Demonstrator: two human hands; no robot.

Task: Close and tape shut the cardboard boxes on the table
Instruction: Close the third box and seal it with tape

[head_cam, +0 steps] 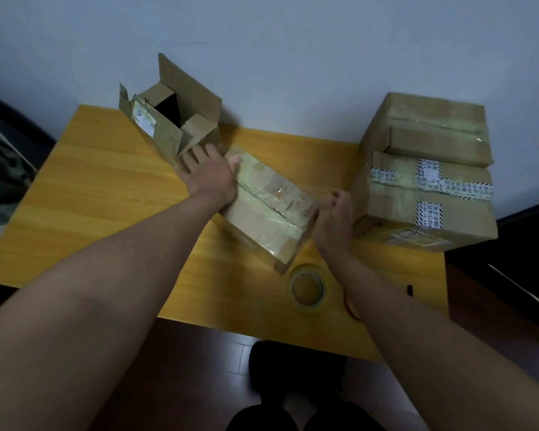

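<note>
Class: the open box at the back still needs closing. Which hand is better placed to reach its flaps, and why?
Left. The left hand lies right beside the open box; the right hand is at the middle box's opposite end.

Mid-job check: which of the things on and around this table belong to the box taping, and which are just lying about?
Belong to the job:
- middle box, taped, left hand on its far end, right hand at its near end
- open box, flaps up
- tape roll
- two stacked boxes, taped

Lying about:
- red cord
- small black object
- table
</note>
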